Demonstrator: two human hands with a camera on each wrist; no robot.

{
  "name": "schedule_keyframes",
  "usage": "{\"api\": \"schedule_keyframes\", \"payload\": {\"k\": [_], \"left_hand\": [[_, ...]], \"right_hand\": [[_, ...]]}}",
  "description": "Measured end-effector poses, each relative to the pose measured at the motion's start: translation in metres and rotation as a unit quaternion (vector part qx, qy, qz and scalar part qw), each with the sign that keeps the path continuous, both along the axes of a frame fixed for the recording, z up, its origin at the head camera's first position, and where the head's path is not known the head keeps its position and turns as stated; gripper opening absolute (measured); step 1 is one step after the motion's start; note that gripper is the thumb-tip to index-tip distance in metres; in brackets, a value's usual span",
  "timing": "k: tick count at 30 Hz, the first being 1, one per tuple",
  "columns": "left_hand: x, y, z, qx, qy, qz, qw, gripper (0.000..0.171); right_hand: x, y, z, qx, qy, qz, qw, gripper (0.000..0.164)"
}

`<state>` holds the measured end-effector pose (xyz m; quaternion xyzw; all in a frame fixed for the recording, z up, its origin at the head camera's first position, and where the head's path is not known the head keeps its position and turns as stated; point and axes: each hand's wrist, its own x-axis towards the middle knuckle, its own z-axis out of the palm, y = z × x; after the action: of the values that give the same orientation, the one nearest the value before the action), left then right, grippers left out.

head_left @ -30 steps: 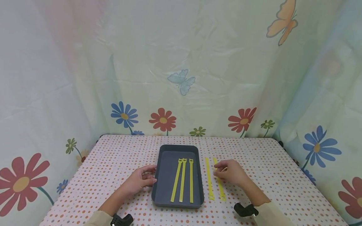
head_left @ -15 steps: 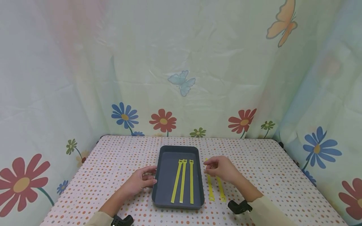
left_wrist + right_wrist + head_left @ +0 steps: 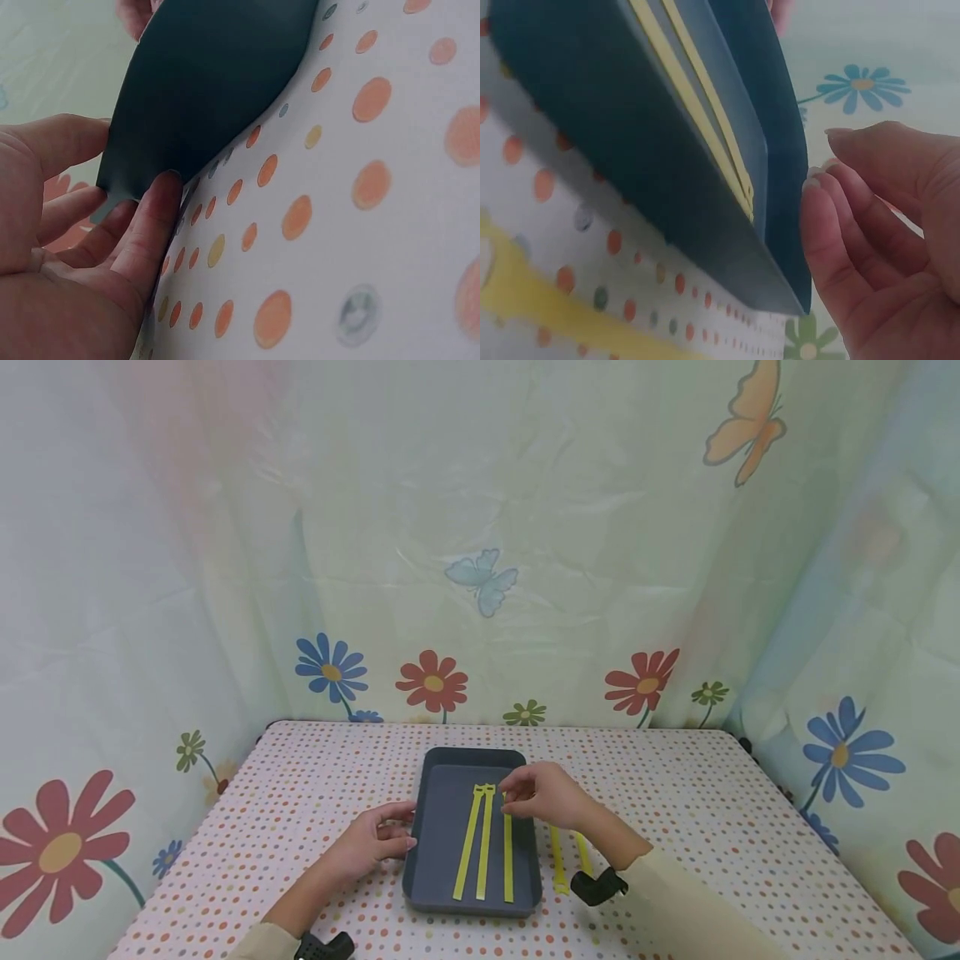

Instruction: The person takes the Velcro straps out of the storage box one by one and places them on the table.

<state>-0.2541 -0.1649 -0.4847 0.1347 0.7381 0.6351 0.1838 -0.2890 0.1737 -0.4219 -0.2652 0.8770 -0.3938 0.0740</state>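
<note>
A dark grey-blue rectangular tray [image 3: 438, 843] stands on the dotted table. Inside it lie three flat yellow cable straps [image 3: 483, 852] with slotted heads at the far end. The rightmost strap [image 3: 508, 872] has its head covered by my right hand [image 3: 547, 795], which is over the tray's right side. Its fingers are loosely bent, and the right wrist view shows nothing between thumb and fingertips. My left hand [image 3: 369, 842] rests relaxed at the tray's left side, fingertips against the outer wall [image 3: 202, 82]. Two more yellow straps [image 3: 558, 860] lie right of the tray, partly hidden beneath my right arm.
The table [image 3: 322, 768] has a white cover with coloured dots. A curtain [image 3: 360, 527] printed with flowers and butterflies hangs behind it and along both sides. Dark wrist devices [image 3: 598, 887] sit on both arms.
My right hand has moved left, from above the loose straps on the table to over the tray's right side. The left hand, tray and straps have stayed in place.
</note>
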Motion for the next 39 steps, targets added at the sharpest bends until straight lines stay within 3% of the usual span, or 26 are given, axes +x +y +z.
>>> {"api": "schedule_keyframes", "payload": {"k": [11, 18, 27, 39], "left_hand": [[-0.002, 0.0, -0.002, -0.004, 0.007, 0.001, 1.0, 0.07], [-0.002, -0.001, -0.003, -0.005, 0.005, 0.002, 1.0, 0.069], [-0.003, -0.001, -0.005, -0.008, 0.006, 0.006, 0.9999, 0.069], [-0.004, 0.002, -0.006, -0.004, 0.003, 0.012, 0.9999, 0.069]], "right_hand": [[-0.021, -0.023, -0.002, 0.048, 0.018, 0.06, 0.997, 0.023], [-0.034, -0.036, -0.006, 0.065, -0.004, 0.094, 0.993, 0.023], [-0.048, -0.055, -0.009, 0.143, 0.016, 0.15, 0.978, 0.022], [-0.055, -0.07, -0.013, 0.218, 0.01, 0.155, 0.964, 0.022]]}}
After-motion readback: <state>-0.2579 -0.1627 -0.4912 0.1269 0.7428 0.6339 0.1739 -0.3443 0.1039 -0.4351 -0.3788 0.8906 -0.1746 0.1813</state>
